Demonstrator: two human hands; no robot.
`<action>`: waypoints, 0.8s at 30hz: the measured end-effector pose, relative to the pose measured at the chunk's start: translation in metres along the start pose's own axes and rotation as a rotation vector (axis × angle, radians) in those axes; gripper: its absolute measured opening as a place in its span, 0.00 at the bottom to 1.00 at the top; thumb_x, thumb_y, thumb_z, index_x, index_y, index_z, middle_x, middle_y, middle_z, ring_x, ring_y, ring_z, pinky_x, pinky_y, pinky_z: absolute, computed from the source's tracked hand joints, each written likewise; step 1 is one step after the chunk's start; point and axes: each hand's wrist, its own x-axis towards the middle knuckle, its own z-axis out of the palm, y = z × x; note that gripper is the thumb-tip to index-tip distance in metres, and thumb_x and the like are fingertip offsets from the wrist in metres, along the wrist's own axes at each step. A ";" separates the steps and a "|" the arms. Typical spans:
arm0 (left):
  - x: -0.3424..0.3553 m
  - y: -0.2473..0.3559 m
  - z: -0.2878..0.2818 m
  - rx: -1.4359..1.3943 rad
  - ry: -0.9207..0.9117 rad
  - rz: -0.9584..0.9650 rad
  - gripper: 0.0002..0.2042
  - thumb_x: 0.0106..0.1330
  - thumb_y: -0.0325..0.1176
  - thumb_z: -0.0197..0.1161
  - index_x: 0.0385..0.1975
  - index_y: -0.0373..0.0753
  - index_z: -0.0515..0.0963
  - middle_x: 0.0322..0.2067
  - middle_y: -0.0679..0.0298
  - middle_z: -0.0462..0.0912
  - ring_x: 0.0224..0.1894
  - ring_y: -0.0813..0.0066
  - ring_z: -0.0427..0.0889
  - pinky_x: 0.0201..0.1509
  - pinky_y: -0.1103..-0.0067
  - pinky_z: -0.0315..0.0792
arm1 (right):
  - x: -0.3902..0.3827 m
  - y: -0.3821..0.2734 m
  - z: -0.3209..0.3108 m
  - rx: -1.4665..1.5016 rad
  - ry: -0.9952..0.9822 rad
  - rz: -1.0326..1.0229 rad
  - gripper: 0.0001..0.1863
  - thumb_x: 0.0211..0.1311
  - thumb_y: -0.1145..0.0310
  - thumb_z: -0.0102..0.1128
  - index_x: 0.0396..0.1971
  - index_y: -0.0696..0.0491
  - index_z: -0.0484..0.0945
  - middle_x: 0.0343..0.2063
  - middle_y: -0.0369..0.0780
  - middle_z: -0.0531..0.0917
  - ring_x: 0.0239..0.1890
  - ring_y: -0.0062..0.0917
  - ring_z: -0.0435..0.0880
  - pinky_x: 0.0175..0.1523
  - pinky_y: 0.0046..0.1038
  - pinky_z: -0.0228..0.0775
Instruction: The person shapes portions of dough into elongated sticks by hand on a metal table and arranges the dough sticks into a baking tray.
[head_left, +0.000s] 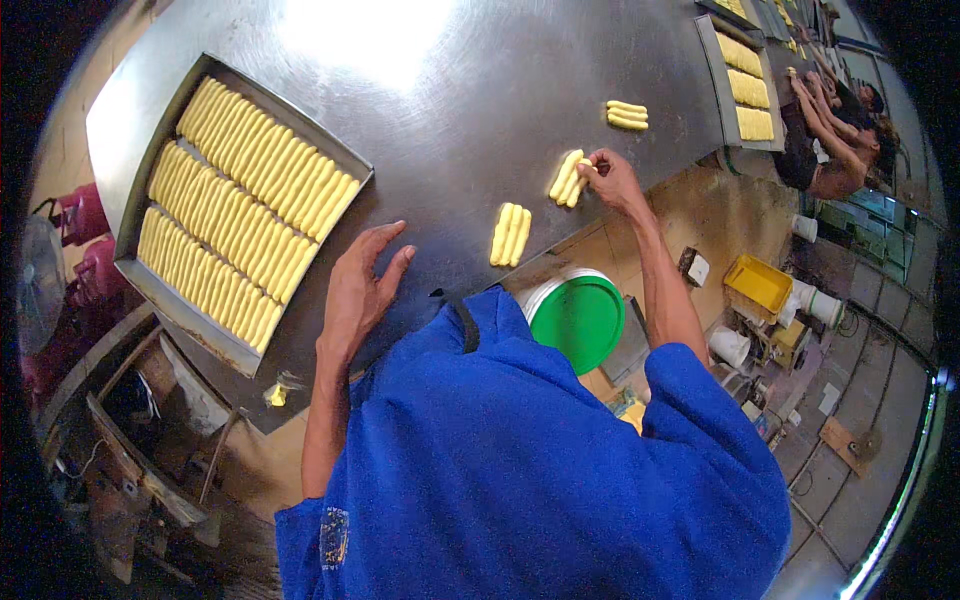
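Observation:
My right hand [615, 182] is at the table's near edge, thumb and fingers pinched on the end of a pale yellow dough stick. That stick lies against others in a small cluster of dough sticks [565, 180]. Another row of three dough sticks [511, 235] rests closer to me, and a further small stack [627, 115] lies beyond my right hand. My left hand [362, 282] hovers over or rests on the metal table [480, 120], fingers apart and holding nothing. Just left of it sits a large metal tray [190, 314] packed with three rows of dough sticks.
A bucket with a green lid [578, 325] stands below the table edge, near my body. At far right, another tray of dough sticks [748, 90] lies by a co-worker [850, 160]. A yellow crate [758, 285] and white buckets are on the floor. A wooden frame [150, 430] is at lower left.

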 end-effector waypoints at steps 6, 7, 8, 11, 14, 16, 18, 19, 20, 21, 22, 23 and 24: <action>0.005 0.000 0.004 -0.027 -0.003 -0.050 0.16 0.67 0.36 0.67 0.51 0.35 0.81 0.49 0.51 0.84 0.52 0.53 0.83 0.55 0.69 0.76 | -0.021 -0.011 0.001 0.025 0.108 -0.147 0.17 0.64 0.64 0.68 0.47 0.56 0.79 0.34 0.37 0.86 0.34 0.21 0.81 0.43 0.26 0.76; 0.007 0.002 0.007 -0.029 -0.003 -0.046 0.16 0.67 0.36 0.67 0.51 0.35 0.81 0.49 0.51 0.84 0.52 0.53 0.83 0.55 0.69 0.76 | -0.022 -0.012 0.001 0.023 0.112 -0.148 0.17 0.64 0.64 0.68 0.47 0.56 0.79 0.34 0.37 0.86 0.34 0.21 0.81 0.43 0.26 0.76; 0.010 0.005 0.011 -0.066 -0.036 -0.066 0.17 0.67 0.37 0.66 0.51 0.36 0.81 0.49 0.50 0.84 0.52 0.53 0.83 0.55 0.69 0.76 | -0.025 -0.014 0.000 0.086 0.096 -0.127 0.16 0.64 0.64 0.68 0.47 0.57 0.79 0.35 0.38 0.86 0.36 0.21 0.82 0.45 0.26 0.76; 0.036 0.005 0.033 -0.111 -0.119 -0.058 0.18 0.68 0.40 0.65 0.52 0.36 0.81 0.49 0.50 0.84 0.51 0.54 0.84 0.55 0.68 0.76 | -0.023 -0.023 -0.013 0.155 0.067 -0.114 0.15 0.64 0.65 0.68 0.46 0.57 0.80 0.37 0.39 0.86 0.38 0.21 0.84 0.47 0.27 0.77; 0.088 0.035 0.067 -0.177 -0.314 -0.078 0.21 0.68 0.43 0.64 0.55 0.37 0.80 0.51 0.49 0.83 0.49 0.52 0.84 0.55 0.66 0.76 | -0.035 -0.033 -0.015 0.076 0.054 -0.088 0.15 0.64 0.66 0.68 0.47 0.58 0.80 0.39 0.40 0.87 0.41 0.23 0.85 0.49 0.28 0.79; 0.135 0.034 0.118 -0.174 -0.308 0.036 0.23 0.68 0.44 0.65 0.58 0.39 0.78 0.52 0.51 0.84 0.50 0.56 0.85 0.55 0.67 0.78 | -0.031 -0.041 -0.016 -0.017 0.055 -0.082 0.16 0.64 0.66 0.68 0.47 0.58 0.80 0.40 0.41 0.87 0.43 0.23 0.85 0.50 0.29 0.79; 0.175 0.021 0.173 -0.166 -0.108 0.357 0.23 0.68 0.41 0.64 0.60 0.40 0.77 0.53 0.50 0.83 0.46 0.58 0.87 0.51 0.66 0.79 | -0.029 -0.039 -0.006 0.119 0.018 -0.151 0.09 0.66 0.75 0.64 0.44 0.59 0.80 0.37 0.34 0.84 0.40 0.15 0.82 0.48 0.21 0.77; 0.188 0.013 0.189 -0.157 -0.092 0.345 0.23 0.68 0.41 0.64 0.60 0.40 0.77 0.53 0.50 0.83 0.46 0.58 0.87 0.51 0.66 0.79 | -0.035 -0.059 -0.001 0.146 -0.002 -0.171 0.09 0.65 0.77 0.64 0.44 0.59 0.80 0.37 0.34 0.84 0.41 0.15 0.82 0.49 0.21 0.78; 0.200 0.010 0.205 -0.275 -0.206 0.378 0.21 0.68 0.40 0.64 0.58 0.40 0.78 0.51 0.50 0.84 0.45 0.59 0.87 0.50 0.66 0.79 | -0.038 -0.057 0.001 0.146 -0.007 -0.176 0.09 0.65 0.77 0.64 0.44 0.59 0.80 0.37 0.34 0.84 0.41 0.15 0.82 0.49 0.21 0.78; 0.205 0.022 0.212 -0.400 -0.339 0.423 0.20 0.67 0.39 0.64 0.57 0.40 0.79 0.49 0.50 0.85 0.43 0.60 0.87 0.50 0.67 0.79 | -0.044 -0.048 -0.003 0.083 0.070 -0.178 0.11 0.64 0.74 0.66 0.45 0.59 0.81 0.39 0.37 0.85 0.42 0.19 0.83 0.49 0.24 0.79; 0.208 0.029 0.217 -0.405 -0.350 0.430 0.20 0.67 0.39 0.64 0.57 0.40 0.79 0.49 0.50 0.85 0.43 0.60 0.87 0.50 0.67 0.79 | -0.050 -0.039 -0.006 0.020 0.143 -0.178 0.13 0.63 0.71 0.68 0.46 0.59 0.81 0.41 0.41 0.87 0.42 0.23 0.85 0.49 0.27 0.80; 0.210 0.035 0.221 -0.408 -0.417 0.266 0.17 0.66 0.36 0.63 0.53 0.39 0.82 0.46 0.49 0.86 0.44 0.60 0.87 0.50 0.66 0.78 | -0.056 -0.030 -0.011 0.017 0.151 -0.170 0.13 0.63 0.71 0.68 0.46 0.59 0.81 0.41 0.41 0.87 0.42 0.23 0.85 0.49 0.27 0.80; 0.210 0.040 0.223 -0.406 -0.486 0.095 0.14 0.65 0.33 0.63 0.49 0.38 0.84 0.43 0.48 0.87 0.45 0.60 0.87 0.51 0.66 0.78 | -0.063 -0.019 -0.016 0.131 0.194 -0.124 0.13 0.64 0.71 0.68 0.46 0.59 0.81 0.40 0.40 0.86 0.41 0.22 0.84 0.48 0.26 0.79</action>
